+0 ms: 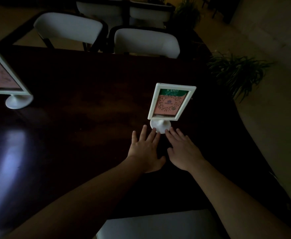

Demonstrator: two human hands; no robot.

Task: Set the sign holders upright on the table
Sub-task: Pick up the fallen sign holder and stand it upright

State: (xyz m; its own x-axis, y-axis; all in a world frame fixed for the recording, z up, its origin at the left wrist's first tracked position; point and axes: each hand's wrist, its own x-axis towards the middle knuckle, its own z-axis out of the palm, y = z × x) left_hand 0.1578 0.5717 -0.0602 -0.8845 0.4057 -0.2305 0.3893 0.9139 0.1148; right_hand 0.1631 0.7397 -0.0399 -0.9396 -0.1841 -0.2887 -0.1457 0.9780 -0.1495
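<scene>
A white-framed sign holder point(171, 102) with a pink and green card stands upright on its round foot on the dark wooden table point(89, 94), right of centre. My left hand point(145, 150) and my right hand point(182, 150) lie flat on the table just in front of it, fingers spread. The fingertips of both touch the edge of the round foot. Neither hand holds anything. A second white sign holder point(5, 80) with a pink card stands upright at the far left, partly cut off by the frame edge.
Two white-cushioned chairs point(146, 43) stand along the table's far side, with more behind them. A leafy potted plant point(237, 71) sits on the floor beyond the table's right edge. A white chair seat point(158, 225) is below me at the near edge. The room is dim.
</scene>
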